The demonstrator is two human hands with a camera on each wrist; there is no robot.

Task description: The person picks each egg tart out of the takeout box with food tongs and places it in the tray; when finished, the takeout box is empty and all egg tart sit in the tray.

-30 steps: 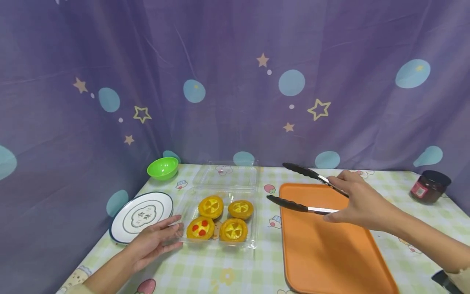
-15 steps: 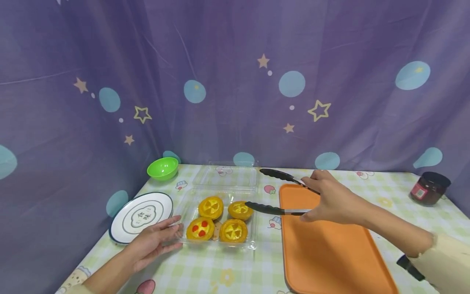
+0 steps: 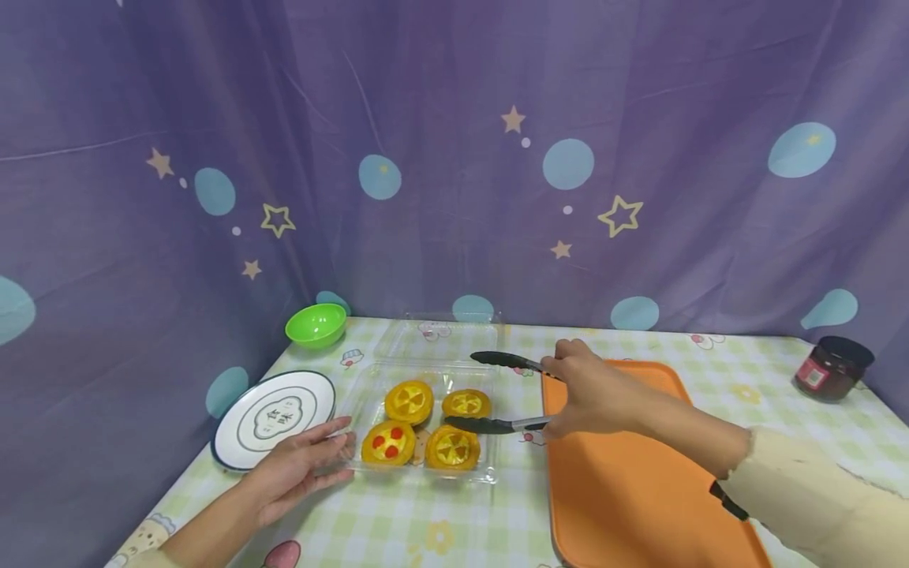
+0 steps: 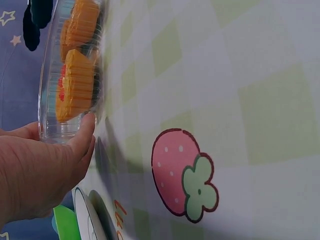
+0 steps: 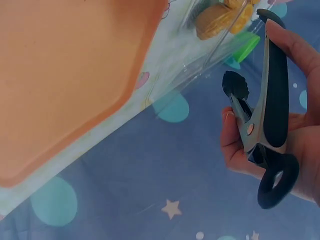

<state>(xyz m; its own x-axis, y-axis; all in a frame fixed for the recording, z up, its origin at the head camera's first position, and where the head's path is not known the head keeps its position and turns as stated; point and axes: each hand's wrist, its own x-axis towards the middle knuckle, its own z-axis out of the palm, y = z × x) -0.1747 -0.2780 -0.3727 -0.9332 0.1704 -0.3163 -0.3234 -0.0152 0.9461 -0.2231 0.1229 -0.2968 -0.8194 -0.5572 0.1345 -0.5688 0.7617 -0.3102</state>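
Purple curtain (image 3: 440, 237) printed with stars and pale blue blobs hangs behind the desk, which wears a green-and-white checked cloth (image 3: 511, 513) dotted with strawberries and cupcakes. Left of the desk's middle lies a clear plastic container (image 3: 488, 475), its lid (image 3: 440, 341) folded back toward the far edge. Four yellow tarts (image 3: 409, 402) sit inside, the near left one topped with red dots.

With fingers extended, the left hand (image 3: 298, 465) touches the container's left end. Thumb and fingers of the right hand (image 3: 585, 390) grip a pair of black-tipped tongs (image 3: 490, 426), spread wide; the lower tip overlaps the two right-hand tarts in the head view, and I cannot tell whether it touches them.

Along the desk's left edge rests a white plate (image 3: 237, 410) with a dark rim, and toward the far left corner stands a green bowl (image 3: 316, 326). An orange tray (image 3: 639, 505) lies beneath the right forearm, right of the container. Near the far right corner stands a dark jar (image 3: 832, 369).
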